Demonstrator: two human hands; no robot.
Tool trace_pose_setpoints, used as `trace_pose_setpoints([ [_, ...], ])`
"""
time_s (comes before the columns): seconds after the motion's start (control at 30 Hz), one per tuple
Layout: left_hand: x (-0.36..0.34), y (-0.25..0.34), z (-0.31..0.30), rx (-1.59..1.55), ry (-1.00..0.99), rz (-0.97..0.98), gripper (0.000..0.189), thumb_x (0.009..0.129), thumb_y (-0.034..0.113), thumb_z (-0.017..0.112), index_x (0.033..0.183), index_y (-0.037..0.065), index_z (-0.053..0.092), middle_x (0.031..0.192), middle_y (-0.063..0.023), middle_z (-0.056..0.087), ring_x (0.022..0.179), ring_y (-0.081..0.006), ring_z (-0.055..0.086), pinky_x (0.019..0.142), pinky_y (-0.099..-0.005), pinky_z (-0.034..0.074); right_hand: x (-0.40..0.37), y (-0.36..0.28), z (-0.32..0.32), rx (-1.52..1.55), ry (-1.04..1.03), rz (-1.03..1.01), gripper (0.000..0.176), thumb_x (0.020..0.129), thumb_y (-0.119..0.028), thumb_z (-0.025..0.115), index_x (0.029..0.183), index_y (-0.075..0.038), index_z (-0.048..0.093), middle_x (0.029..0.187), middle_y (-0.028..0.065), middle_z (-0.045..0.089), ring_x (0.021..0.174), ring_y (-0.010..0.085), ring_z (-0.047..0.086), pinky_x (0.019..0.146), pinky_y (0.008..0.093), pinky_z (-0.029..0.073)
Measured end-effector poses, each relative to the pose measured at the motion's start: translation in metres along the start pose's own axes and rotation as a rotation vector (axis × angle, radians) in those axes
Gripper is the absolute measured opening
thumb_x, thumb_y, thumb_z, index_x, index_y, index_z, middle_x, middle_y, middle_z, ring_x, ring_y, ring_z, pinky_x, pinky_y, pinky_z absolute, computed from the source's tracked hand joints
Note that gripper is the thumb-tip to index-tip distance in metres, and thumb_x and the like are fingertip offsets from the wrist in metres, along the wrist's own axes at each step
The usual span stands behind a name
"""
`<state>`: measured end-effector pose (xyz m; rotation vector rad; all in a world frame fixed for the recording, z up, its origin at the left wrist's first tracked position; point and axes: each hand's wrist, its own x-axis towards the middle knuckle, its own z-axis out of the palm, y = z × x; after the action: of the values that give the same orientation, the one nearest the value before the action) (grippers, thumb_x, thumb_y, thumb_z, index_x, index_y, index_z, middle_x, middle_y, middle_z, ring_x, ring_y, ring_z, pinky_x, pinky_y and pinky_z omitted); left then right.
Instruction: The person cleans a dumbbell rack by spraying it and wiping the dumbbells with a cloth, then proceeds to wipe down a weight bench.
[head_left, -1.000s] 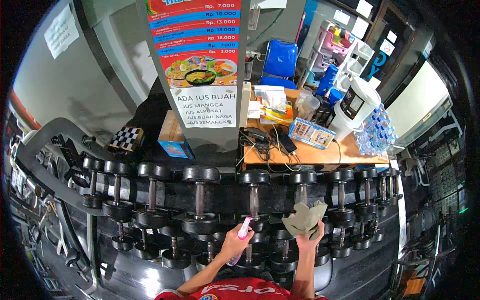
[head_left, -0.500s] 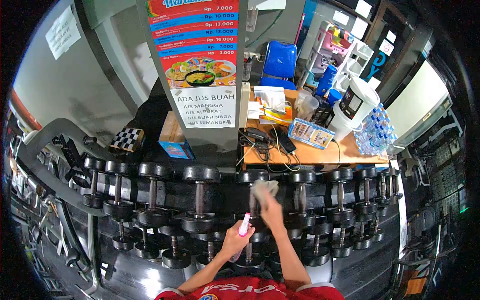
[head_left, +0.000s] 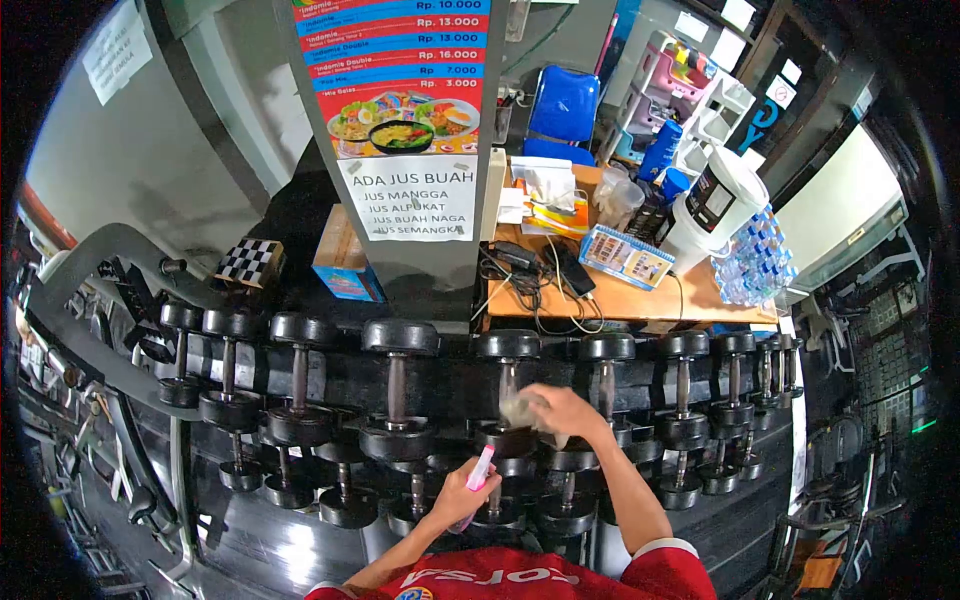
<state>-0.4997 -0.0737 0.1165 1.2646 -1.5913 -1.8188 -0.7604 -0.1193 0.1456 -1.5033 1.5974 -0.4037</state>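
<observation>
My left hand (head_left: pixel 468 493) is wrapped round a spray bottle (head_left: pixel 481 467) with a pink and white top, low in the middle of the view. Just above it and to the right, my right hand (head_left: pixel 556 410) holds a pale cloth (head_left: pixel 520 410) against the lower part of a black dumbbell (head_left: pixel 509 345) with a metal handle. That dumbbell stands in the upper row of the rack. Part of the cloth hangs below my right hand. On the left of this dumbbell is a larger one (head_left: pixel 399 338), on the right another (head_left: pixel 606 347).
Several dumbbells fill both rack rows. Behind them stand a pillar with a menu sign (head_left: pixel 400 60) and a wooden desk (head_left: pixel 510 300) with cables, a calendar (head_left: pixel 626 257), white buckets (head_left: pixel 717 200) and bottles. Gym machines (head_left: pixel 120 370) flank the left side.
My right hand and the cloth have moved down along the dumbbell, and the right forearm now slants in from further right. My left hand has shifted slightly left and down with the spray bottle.
</observation>
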Motion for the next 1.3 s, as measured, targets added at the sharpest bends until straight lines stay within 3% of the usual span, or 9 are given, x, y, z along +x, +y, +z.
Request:
trace_pose_setpoints([
  [0.07,-0.002,-0.003,0.000,0.105,-0.035,-0.036,0.023,0.083,0.021,0.068,0.096,0.005,0.059,0.070,-0.0076,0.062,0.062,-0.0167,0.062,0.060,-0.0310,0.050,0.008,-0.019,0.004,0.081,0.388,-0.110,0.034,0.089,-0.016,0.055,0.122,-0.012,0.054,0.104,0.0181,0.065,0.093,0.0344,0.065,0.081,0.0373,0.050],
  [0.1,-0.003,-0.005,0.001,0.104,-0.038,-0.043,0.023,0.083,0.021,0.068,0.096,0.005,0.059,0.070,-0.0076,0.062,0.062,-0.0167,0.062,0.060,-0.0310,0.050,0.002,-0.062,-0.007,0.260,0.291,0.132,0.037,0.088,-0.016,0.055,0.124,-0.012,0.051,0.103,0.0190,0.064,0.092,0.0358,0.064,0.078,0.0421,0.050],
  [0.2,-0.002,-0.013,0.006,0.175,-0.043,0.104,0.025,0.081,0.020,0.070,0.097,0.005,0.059,0.076,-0.0100,0.062,0.068,-0.0211,0.062,0.063,-0.0344,0.050,0.025,-0.065,0.033,-0.053,0.292,-0.186,0.042,0.085,-0.015,0.057,0.127,-0.013,0.050,0.096,0.0212,0.064,0.086,0.0386,0.064,0.074,0.0454,0.051],
  [0.37,0.000,-0.012,0.005,0.244,-0.222,0.195,0.041,0.077,0.017,0.073,0.112,0.003,0.057,0.108,-0.0142,0.059,0.094,-0.0256,0.061,0.082,-0.0342,0.048,0.058,-0.059,0.094,-0.497,-0.178,-0.050,0.041,0.079,-0.008,0.052,0.119,-0.016,0.056,0.090,0.0181,0.066,0.087,0.0392,0.064,0.073,0.0485,0.051],
  [0.57,0.003,-0.017,0.004,0.272,-0.195,0.276,0.050,0.078,0.022,0.071,0.120,0.001,0.055,0.117,-0.0210,0.057,0.116,-0.0368,0.051,0.095,-0.0406,0.045,0.052,-0.050,0.104,-0.456,-0.059,-0.070,0.042,0.081,-0.009,0.052,0.122,-0.016,0.054,0.092,0.0208,0.065,0.086,0.0387,0.064,0.072,0.0495,0.051],
  [0.87,0.005,-0.014,-0.005,0.426,-0.222,0.402,0.051,0.080,0.023,0.070,0.122,0.002,0.052,0.116,-0.0217,0.056,0.111,-0.0377,0.053,0.091,-0.0411,0.046,-0.024,-0.034,0.006,-0.056,-0.122,-0.257,0.036,0.088,-0.010,0.049,0.124,-0.015,0.051,0.100,0.0177,0.065,0.095,0.0390,0.060,0.082,0.0437,0.048],
  [0.93,0.005,-0.017,-0.006,0.415,-0.212,0.399,0.051,0.080,0.024,0.070,0.122,0.002,0.052,0.115,-0.0208,0.056,0.110,-0.0376,0.054,0.091,-0.0412,0.046,-0.040,-0.034,-0.008,-0.092,-0.161,0.034,0.032,0.088,-0.013,0.051,0.120,-0.016,0.054,0.092,0.0181,0.066,0.088,0.0405,0.062,0.079,0.0457,0.049],
  [1.13,0.005,-0.010,-0.004,0.416,-0.239,0.341,0.045,0.079,0.024,0.070,0.116,0.002,0.054,0.109,-0.0180,0.058,0.103,-0.0373,0.056,0.086,-0.0404,0.048,-0.035,0.001,0.027,-0.318,0.350,0.170,0.033,0.085,-0.016,0.055,0.118,-0.015,0.055,0.093,0.0223,0.064,0.086,0.0425,0.061,0.078,0.0515,0.048],
  [1.3,0.005,-0.003,-0.004,0.270,-0.145,0.354,0.031,0.079,0.018,0.072,0.098,0.000,0.055,0.086,-0.0128,0.051,0.077,-0.0270,0.054,0.069,-0.0364,0.045,-0.031,-0.007,0.040,-0.219,0.081,0.138,0.031,0.085,-0.016,0.057,0.116,-0.017,0.051,0.096,0.0211,0.064,0.094,0.0425,0.058,0.077,0.0497,0.046],
])
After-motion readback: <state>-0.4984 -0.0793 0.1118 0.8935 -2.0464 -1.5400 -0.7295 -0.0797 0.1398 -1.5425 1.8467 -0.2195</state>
